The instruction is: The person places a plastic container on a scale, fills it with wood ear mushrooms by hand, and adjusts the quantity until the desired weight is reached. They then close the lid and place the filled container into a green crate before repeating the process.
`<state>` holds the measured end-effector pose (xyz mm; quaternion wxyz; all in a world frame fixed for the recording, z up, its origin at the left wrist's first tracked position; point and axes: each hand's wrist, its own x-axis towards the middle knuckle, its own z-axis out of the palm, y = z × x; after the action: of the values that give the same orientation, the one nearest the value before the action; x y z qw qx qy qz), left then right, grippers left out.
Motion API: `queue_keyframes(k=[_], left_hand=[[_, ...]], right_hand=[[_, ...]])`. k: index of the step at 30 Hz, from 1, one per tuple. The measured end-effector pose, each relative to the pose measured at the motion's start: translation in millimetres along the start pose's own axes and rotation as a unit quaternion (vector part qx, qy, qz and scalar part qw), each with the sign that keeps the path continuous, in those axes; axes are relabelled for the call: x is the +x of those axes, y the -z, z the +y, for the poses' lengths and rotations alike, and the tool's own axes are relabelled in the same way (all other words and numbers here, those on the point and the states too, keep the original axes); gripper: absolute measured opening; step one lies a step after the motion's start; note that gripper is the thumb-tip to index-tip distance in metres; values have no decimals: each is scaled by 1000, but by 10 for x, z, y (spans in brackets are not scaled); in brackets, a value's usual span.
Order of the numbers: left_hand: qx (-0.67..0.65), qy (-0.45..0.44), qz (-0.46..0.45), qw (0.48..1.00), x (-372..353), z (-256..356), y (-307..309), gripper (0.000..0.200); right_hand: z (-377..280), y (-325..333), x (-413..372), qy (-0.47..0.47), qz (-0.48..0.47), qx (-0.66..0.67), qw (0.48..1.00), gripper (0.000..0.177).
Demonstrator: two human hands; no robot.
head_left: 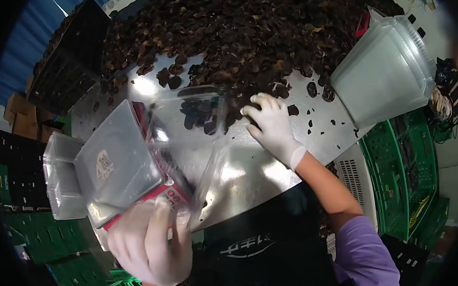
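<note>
My left hand (152, 240), in a white glove, is closed in a pinch on the near rim of a clear plastic container (214, 134). The container is tilted over the metal table, and dark pieces show through its far end. My right hand (272, 122), also gloved, reaches to the near edge of a heap of dark brown, flat, mushroom-like pieces (235, 38). Its fingers are bent but apart, with nothing plainly held. Beside my left hand lies a flat, translucent plastic box or tray (120, 162) with red edges.
Nested clear containers (388, 71) stand at the right table edge. More clear containers (64, 175) are at the far left. A black crate (69, 57) leans at the back left. Green crates (402, 174) and a white perforated basket (350, 176) stand right. Scattered bits dot the metal table (315, 103).
</note>
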<state>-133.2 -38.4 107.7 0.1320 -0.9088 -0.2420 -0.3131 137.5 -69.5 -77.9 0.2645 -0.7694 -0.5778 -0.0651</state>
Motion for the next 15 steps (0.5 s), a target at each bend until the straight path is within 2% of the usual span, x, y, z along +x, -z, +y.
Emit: queue_keyframes(k=[1,2,3,5,6,7,8,10,12,15], left_hand=[[-2,12,-65,998,63,-3,-87,30],[-5,22,-130,991,100,-17,-211,29],[29,-12,-84,996,58,-58,-440,28],[26,-49,-37,998,-20,-166,-522,30],[13,-70,-5,997,-57,-206,-469,31],[20,-75,-17,997,-57,-224,-297,34],[1,-51,17,999,-83,-228,-191,26],[74,-74,57,993,-115,-361,-17,33],[128,-34,76,988,-289,-555,50,29],[173,10,16,985,-478,-800,-19,31]], right_hand=[[28,-25,-153,25,23,-25,999,27],[49,6,-294,32,3,-41,999,25],[66,41,-436,24,-3,-39,999,26],[70,163,-608,4,-13,-28,1000,28],[48,254,-673,-10,-20,-19,1000,29],[76,249,-746,-23,-23,1,999,38],[50,268,-796,-29,-25,0,999,38],[-7,316,-807,-46,23,32,998,48],[-39,345,-751,-76,11,23,997,66],[-10,332,-551,-90,35,3,995,82]])
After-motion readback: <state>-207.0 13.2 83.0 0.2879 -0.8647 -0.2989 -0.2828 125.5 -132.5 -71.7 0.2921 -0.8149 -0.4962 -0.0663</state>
